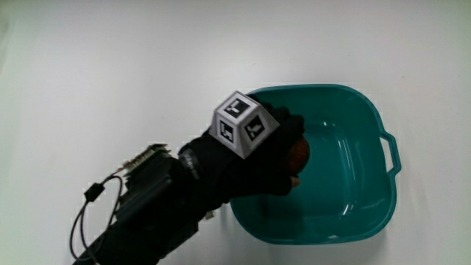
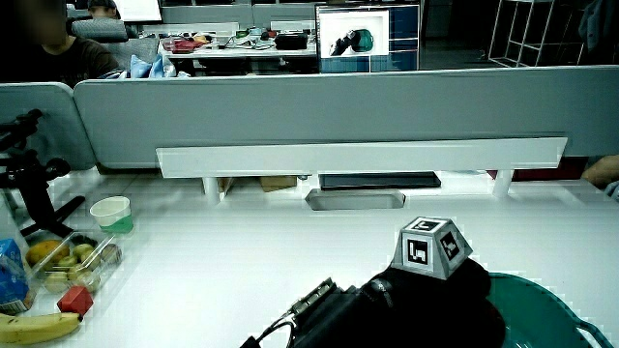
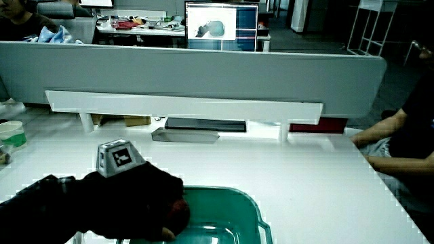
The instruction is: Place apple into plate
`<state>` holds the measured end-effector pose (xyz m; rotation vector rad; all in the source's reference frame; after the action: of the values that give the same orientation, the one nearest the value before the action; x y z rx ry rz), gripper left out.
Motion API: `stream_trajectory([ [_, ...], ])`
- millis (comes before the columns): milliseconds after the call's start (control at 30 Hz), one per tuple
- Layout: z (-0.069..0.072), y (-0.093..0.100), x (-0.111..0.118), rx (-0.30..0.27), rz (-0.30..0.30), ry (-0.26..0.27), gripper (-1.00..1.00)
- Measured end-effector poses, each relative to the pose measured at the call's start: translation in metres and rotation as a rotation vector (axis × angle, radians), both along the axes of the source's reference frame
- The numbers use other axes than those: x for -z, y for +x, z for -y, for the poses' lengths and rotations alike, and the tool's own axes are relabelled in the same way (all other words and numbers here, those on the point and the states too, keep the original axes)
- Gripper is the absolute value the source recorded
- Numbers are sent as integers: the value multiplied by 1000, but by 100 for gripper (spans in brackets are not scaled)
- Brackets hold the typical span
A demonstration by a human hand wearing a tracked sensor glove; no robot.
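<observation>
Over the teal basin [image 1: 368, 213], hand [image 1: 254, 158] around apple [image 1: 298, 154]

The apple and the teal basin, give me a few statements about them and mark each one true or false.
1. The hand has its grip closed on the apple. True.
2. The apple is over the white table, outside the teal basin. False: it is held over the basin's inside.
3. The basin has a handle on its rim. True.
4. The basin already holds several fruits. False: nothing else shows in it.
5. A patterned cube sits on the back of the hand. True.
</observation>
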<state>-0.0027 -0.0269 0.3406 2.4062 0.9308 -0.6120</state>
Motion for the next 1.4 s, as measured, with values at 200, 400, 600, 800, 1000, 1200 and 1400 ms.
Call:
stream_trajectory([
  [200, -9, 16, -16, -21, 76, -82, 0],
  [400, -14, 20, -35, -39, 117, -130, 0],
  [600, -18, 25, -51, -49, 169, -151, 0],
  [800, -19, 27, -62, -49, 192, -162, 0],
  [1000, -19, 26, -65, -43, 217, -180, 0],
  [1200, -20, 23, -72, -27, 209, -212, 0],
  [1400, -20, 19, -75, -4, 228, -252, -10],
])
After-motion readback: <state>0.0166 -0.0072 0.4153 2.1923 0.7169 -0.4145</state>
